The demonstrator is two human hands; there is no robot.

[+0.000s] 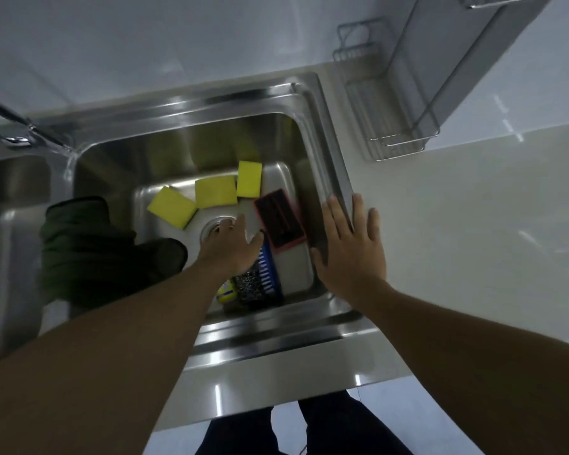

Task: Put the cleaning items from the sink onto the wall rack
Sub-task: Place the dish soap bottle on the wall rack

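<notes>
Three yellow sponges (216, 191) lie on the floor of the steel sink (191, 149). Beside them are a red-framed black pad (279, 221), a blue brush (266, 270) partly under my left hand, a steel scourer (250, 284) and a yellow item (226, 290). A dark green cloth (89, 251) sits at the sink's left. My left hand (232, 244) hovers over the drain with fingers spread, holding nothing. With flat, straight fingers, my right hand (350, 244) is at the sink's right rim. The wire wall rack (391, 103) stands at the upper right.
A pale countertop (473, 224) stretches to the right of the sink. A second basin (10, 224) lies at the left, with a faucet (17, 126) above it. The white wall (145, 44) is behind. My legs and the floor show below the counter's front edge.
</notes>
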